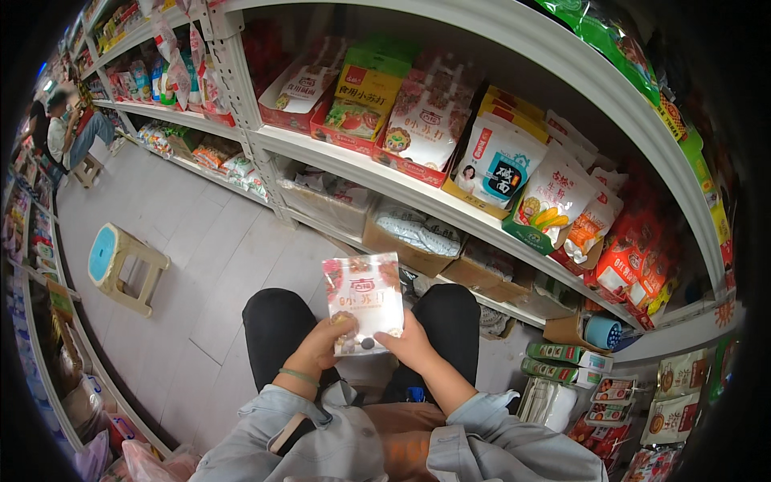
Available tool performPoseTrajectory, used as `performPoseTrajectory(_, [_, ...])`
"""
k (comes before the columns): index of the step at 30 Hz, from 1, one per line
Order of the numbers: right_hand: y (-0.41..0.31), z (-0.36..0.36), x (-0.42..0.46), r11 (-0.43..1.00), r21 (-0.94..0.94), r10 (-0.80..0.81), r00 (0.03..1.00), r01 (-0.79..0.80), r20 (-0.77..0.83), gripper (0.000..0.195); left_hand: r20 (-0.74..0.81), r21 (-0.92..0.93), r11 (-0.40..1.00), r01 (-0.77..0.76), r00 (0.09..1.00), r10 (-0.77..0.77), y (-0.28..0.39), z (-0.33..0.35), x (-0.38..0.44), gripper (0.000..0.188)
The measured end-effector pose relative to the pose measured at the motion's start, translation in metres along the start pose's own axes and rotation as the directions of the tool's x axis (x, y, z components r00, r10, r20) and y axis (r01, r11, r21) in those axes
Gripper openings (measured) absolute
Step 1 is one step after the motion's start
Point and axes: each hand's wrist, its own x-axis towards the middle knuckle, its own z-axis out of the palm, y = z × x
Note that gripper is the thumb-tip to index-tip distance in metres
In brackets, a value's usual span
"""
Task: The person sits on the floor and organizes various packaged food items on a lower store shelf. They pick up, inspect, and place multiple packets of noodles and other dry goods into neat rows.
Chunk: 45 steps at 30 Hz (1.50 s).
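Observation:
A white and pink printed plastic pouch (363,301) is held upright between my hands, above my knees. My left hand (330,338) grips its lower left side, thumb on the front; a green bangle circles that wrist. At the lower right corner, my right hand (406,342) pinches the pouch with the thumb in front. The fingers behind it are hidden. Ahead, a similar pouch (429,120) stands in a red display box on the white metal shelf (361,159). Beside that box are a yellow and green pouch (364,90) and a white and blue pouch (501,159).
A cream plastic stool (129,268) with a blue seat stands on the tiled floor at left. Cardboard cartons (409,250) fill the lower shelf. Packets (614,391) hang or lie at the lower right. Farther off, a person (72,129) sits on a low stool.

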Motion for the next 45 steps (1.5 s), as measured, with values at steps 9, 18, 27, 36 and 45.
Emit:
performPoseTrajectory(9, [-0.023, -0.018, 0.036, 0.998, 0.066, -0.008, 1.0, 0.007, 0.018, 0.053, 0.207, -0.233, 0.972, -0.034, 0.975, 0.084, 0.003, -0.013, 0.04, 0.042])
performPoseTrajectory(18, [-0.064, -0.034, 0.069, 0.986, -0.007, 0.165, 0.982, -0.165, 0.089, 0.062, 0.23, -0.388, 0.922, 0.018, 0.97, 0.078, 0.036, 0.009, 0.059, 0.042])
performPoseTrajectory(27, [-0.069, -0.035, 0.118, 0.949, -0.317, 0.02, 0.998, 0.0, 0.06, 0.069, 0.095, -0.207, 0.977, -0.051, 0.993, 0.072, 0.081, 0.011, 0.109, 0.041])
performPoseTrajectory(36, [-0.051, -0.039, 0.133, 0.966, -0.249, -0.056, 0.997, 0.067, 0.049, 0.061, 0.13, -0.451, 0.887, -0.103, 0.975, 0.18, 0.046, 0.016, 0.112, 0.053])
performPoseTrajectory(45, [-0.05, -0.037, 0.14, 0.944, -0.327, -0.059, 0.998, 0.049, -0.02, 0.057, 0.066, -0.392, 0.917, -0.074, 0.992, 0.108, 0.052, 0.015, 0.112, 0.046])
